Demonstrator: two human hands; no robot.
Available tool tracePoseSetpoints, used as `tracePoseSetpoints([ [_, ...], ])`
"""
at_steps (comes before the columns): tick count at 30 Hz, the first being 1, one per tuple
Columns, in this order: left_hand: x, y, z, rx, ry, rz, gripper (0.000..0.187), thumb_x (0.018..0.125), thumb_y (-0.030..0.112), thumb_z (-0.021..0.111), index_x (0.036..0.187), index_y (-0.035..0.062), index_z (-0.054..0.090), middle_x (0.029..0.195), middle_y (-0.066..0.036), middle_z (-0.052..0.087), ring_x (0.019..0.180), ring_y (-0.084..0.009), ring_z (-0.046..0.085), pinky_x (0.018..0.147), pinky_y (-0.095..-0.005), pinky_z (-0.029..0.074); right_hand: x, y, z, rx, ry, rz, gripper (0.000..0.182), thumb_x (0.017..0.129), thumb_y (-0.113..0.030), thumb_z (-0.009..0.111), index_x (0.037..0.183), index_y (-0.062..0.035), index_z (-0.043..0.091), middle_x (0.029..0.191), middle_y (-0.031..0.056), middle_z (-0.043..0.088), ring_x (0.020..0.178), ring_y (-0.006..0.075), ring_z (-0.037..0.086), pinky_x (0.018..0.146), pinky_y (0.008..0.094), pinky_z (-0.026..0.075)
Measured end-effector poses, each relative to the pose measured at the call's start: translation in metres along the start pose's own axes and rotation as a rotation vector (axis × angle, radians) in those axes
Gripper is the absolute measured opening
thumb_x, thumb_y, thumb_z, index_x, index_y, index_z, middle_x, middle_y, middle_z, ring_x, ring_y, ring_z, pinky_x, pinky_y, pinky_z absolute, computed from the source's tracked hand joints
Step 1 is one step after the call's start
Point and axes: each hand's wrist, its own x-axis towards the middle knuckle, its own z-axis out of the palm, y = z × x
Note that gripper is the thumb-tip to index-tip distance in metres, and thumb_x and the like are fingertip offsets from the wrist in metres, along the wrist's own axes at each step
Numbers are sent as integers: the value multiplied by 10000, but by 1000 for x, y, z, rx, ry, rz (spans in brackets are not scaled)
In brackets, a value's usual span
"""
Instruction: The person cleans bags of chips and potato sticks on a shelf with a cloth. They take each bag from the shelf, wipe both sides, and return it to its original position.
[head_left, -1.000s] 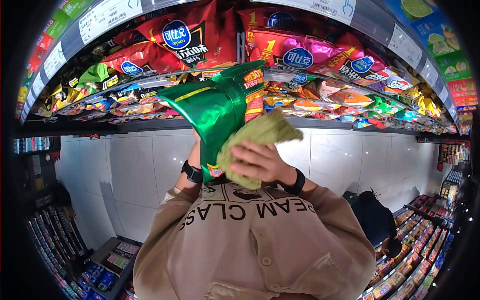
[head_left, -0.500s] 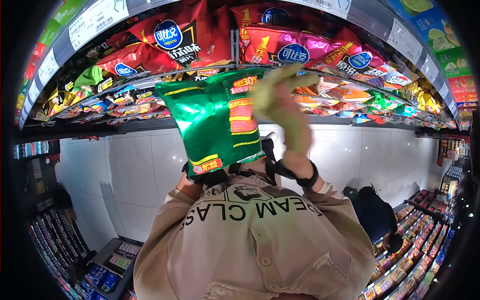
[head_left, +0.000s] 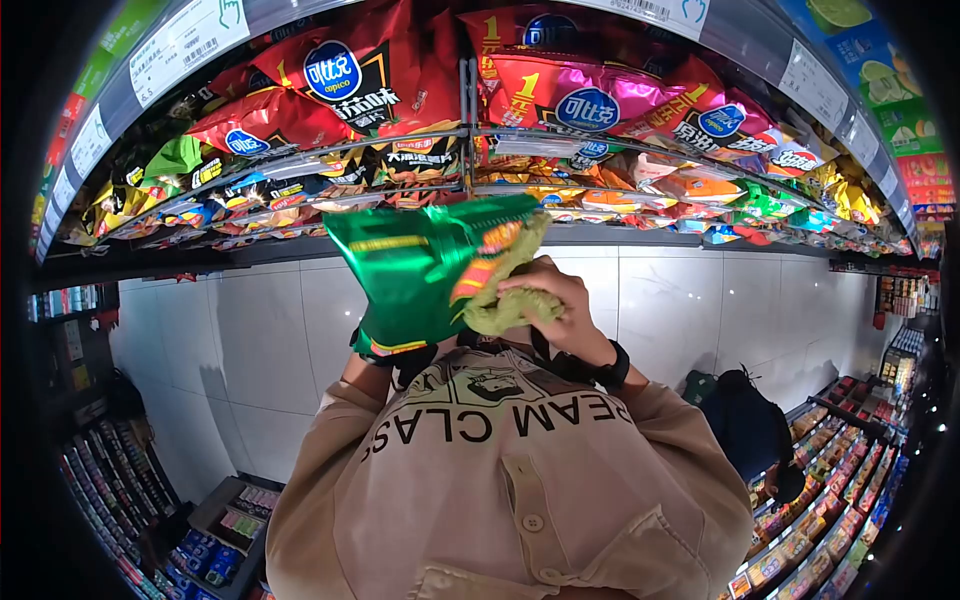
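A shiny green snack bag [head_left: 405,265] with a red and yellow printed strip hangs in front of my chest, below the shelf. My left forearm [head_left: 366,374] comes up beneath it; the bag rests on my left hand's side and hides the fingers. My right hand [head_left: 560,300] is closed around a crumpled olive-green cloth [head_left: 500,308]. This cloth lies against the bag's right edge, covering part of the printed strip.
Red chip bags [head_left: 355,75] and pink chip bags [head_left: 640,85] fill the shelf ahead, behind thin wire rails. Smaller packets sit lower down. A person in dark clothes [head_left: 745,425] is at the right, near a stocked shelf [head_left: 835,500]. Pale floor tiles [head_left: 680,310] lie below.
My right hand and the cloth have come down and toward me, from the bag's upper right to its lower right edge. The bag's top has dropped and its right side has turned.
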Motion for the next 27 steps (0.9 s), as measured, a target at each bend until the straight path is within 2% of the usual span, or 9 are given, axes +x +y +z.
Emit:
tracePoseSetpoints([
  [6,-7,6,22,333,-139,-10,485,905,244,506,1312,22,362,1255,-92,457,1108,-184,483,945,-310,397,-14,19,21,113,-44,346,508,748,-30,558,1222,-43,374,973,160,621,882,277,633,753,320,478],
  [9,-11,7,25,457,-200,-60,470,906,224,506,1307,22,368,1254,-92,458,1107,-185,484,947,-313,399,-22,23,16,0,-29,392,482,756,-52,581,1191,-52,373,956,165,615,874,290,639,739,313,478],
  [10,-12,7,25,487,-213,-78,465,906,218,506,1305,22,371,1254,-92,458,1107,-185,484,947,-314,399,-18,16,14,14,12,466,421,758,-6,585,1129,-19,387,899,103,619,833,164,617,707,279,477],
  [15,-9,13,24,572,-243,-128,440,909,185,507,1297,21,381,1254,-91,460,1107,-187,486,949,-320,402,-11,20,-1,84,66,468,328,792,-69,625,1064,-17,450,894,68,598,813,119,596,719,249,467],
  [18,-9,19,23,639,-260,-169,426,910,165,507,1292,21,388,1253,-90,460,1106,-188,487,950,-323,404,-7,19,1,378,10,512,297,826,-168,650,1036,-10,514,937,57,622,850,100,587,775,251,463],
  [20,-8,17,21,664,-281,-197,417,911,152,508,1289,21,392,1253,-90,461,1106,-188,488,951,-325,405,-13,31,18,283,-132,485,534,802,-276,684,1194,-2,447,1012,100,612,921,134,580,823,268,448],
  [23,10,-27,-13,268,-224,-30,389,939,278,466,1235,25,452,1129,-76,543,982,-164,557,856,-288,466,-1,28,30,164,-260,488,792,763,-371,711,1328,3,303,1128,151,566,1036,210,561,874,292,426],
  [25,21,-62,-56,-412,4,-402,598,954,497,278,1140,-6,541,1010,-64,588,934,-99,534,820,-208,429,11,29,35,201,-331,506,782,786,-271,708,1356,9,251,1280,143,445,1153,194,455,966,301,353],
  [27,28,-62,-52,-257,216,-421,571,956,464,325,1101,-37,556,993,-73,592,910,-101,536,827,-211,418,16,45,47,176,-344,462,878,750,-306,737,1369,14,202,1274,144,442,1163,204,438,979,320,341],
])
